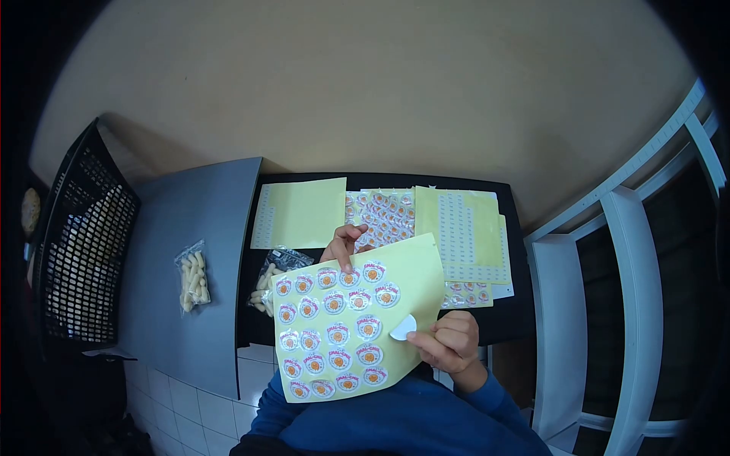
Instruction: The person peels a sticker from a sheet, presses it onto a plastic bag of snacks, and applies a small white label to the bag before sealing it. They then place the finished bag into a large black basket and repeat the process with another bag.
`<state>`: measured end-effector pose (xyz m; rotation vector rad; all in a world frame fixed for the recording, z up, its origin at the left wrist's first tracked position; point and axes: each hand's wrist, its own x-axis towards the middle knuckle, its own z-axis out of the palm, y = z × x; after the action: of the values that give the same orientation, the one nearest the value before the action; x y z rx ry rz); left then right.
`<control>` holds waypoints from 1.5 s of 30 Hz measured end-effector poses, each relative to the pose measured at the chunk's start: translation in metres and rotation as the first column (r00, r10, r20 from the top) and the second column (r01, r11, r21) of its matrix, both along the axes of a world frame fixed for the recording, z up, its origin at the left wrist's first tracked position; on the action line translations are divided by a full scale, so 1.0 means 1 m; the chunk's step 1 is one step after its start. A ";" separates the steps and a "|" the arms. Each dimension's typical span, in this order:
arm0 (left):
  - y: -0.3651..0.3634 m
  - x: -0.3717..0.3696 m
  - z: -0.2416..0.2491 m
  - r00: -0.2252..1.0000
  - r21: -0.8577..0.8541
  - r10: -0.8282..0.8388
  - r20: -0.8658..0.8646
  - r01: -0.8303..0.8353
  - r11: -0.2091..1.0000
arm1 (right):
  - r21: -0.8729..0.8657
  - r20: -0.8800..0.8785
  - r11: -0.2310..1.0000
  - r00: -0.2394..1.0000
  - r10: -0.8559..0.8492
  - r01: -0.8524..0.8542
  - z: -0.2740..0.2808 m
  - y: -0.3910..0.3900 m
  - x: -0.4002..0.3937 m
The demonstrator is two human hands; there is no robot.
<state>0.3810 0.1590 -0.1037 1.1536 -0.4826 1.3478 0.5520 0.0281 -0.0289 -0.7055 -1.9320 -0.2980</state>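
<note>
A yellow sticker sheet (414,266) with rows of round stickers, printed in red and orange, is tilted up in front of my body. My left hand (346,247) grips its top edge, one finger pressed over the front beside a sticker and the others partly hidden behind. Between the thumb and fingers of my right hand (450,343) is a round sticker (403,327), its white back turned up and curled. It overlaps the right part of the sheet, where bare yellow backing shows.
Behind lie more sticker sheets (380,220) and yellow backing sheets (464,235) on a black table (509,251). A clear bag (266,277) of pale pieces is left of my sheet, and another bag (192,277) rests on a grey panel (190,205). A black basket (87,266) stands far left, white rails (563,296) right.
</note>
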 end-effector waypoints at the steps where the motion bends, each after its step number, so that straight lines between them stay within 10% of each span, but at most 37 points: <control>1: -0.002 0.002 0.002 1.000 -0.022 -0.028 0.009 0.028 0.999 | 0.000 0.001 1.000 1.000 0.000 0.000 0.000 -0.001 0.001; 22: 0.006 0.005 -0.016 0.997 -0.008 -0.012 -0.079 0.011 1.000 | -0.063 -0.021 0.998 1.000 0.008 -0.009 -0.004 -0.018 0.013; 26: 0.007 -0.003 -0.017 0.993 -0.012 -0.104 -0.061 0.104 0.995 | 0.091 -0.381 0.989 0.922 -0.072 0.115 0.000 -0.003 0.003; 28: 0.007 -0.006 -0.018 0.996 0.012 -0.063 -0.069 0.064 0.998 | -0.337 -0.361 0.908 0.856 -0.370 0.251 0.007 0.001 -0.002; 31: 0.008 -0.020 -0.033 0.990 0.009 -0.136 -0.023 0.137 0.991 | -0.547 -0.833 0.483 0.498 -0.240 -0.684 -0.023 0.008 -0.011; 34: -0.005 -0.054 -0.042 0.962 -0.009 -0.241 -0.130 0.242 0.970 | -0.673 -0.737 0.284 0.588 -0.332 -0.683 -0.024 0.002 -0.026; 35: -0.021 -0.061 -0.034 0.951 -0.225 0.091 -0.296 -0.162 0.961 | -0.701 -0.711 0.371 0.633 -0.305 -0.609 -0.034 0.004 -0.030; 37: -0.040 -0.082 -0.029 0.507 -0.187 0.471 -0.722 -0.798 0.572 | -0.694 -0.703 0.467 0.656 -0.275 -0.548 -0.040 0.012 -0.026; 38: -0.047 -0.090 -0.026 0.507 -0.187 0.470 -0.722 -0.797 0.574 | -0.676 -0.688 0.557 0.683 -0.244 -0.482 -0.039 0.018 -0.022; 40: -0.065 -0.102 0.012 -0.323 0.429 0.329 -0.887 -0.840 0.332 | -0.657 -0.698 0.651 0.634 -0.332 -0.382 -0.033 0.035 -0.007; 45: -0.071 -0.136 -0.006 -0.592 0.556 0.043 -0.805 -0.726 0.405 | -0.611 -0.765 0.754 0.425 -0.483 -0.242 -0.076 0.081 0.058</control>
<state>0.2448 0.0875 -0.1094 1.6355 2.0773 0.5660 0.6096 0.1088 -0.1049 -1.1716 -0.8198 0.6532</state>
